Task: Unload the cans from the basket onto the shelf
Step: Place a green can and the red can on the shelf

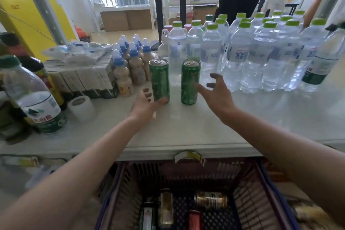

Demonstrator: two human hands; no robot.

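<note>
2 green cans stand upright mid-shelf. Left hand and right hand flank them, fingers spread, released. More cans lie in the basket below the front edge.

Both spread hands flank two upright green cans.

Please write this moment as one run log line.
left hand: open, beside left green can | right hand: open | basket: cans remain

basket bottom is cut off by the frame edge, so cans in it are only partly visible, labels too blurry to read.
</note>
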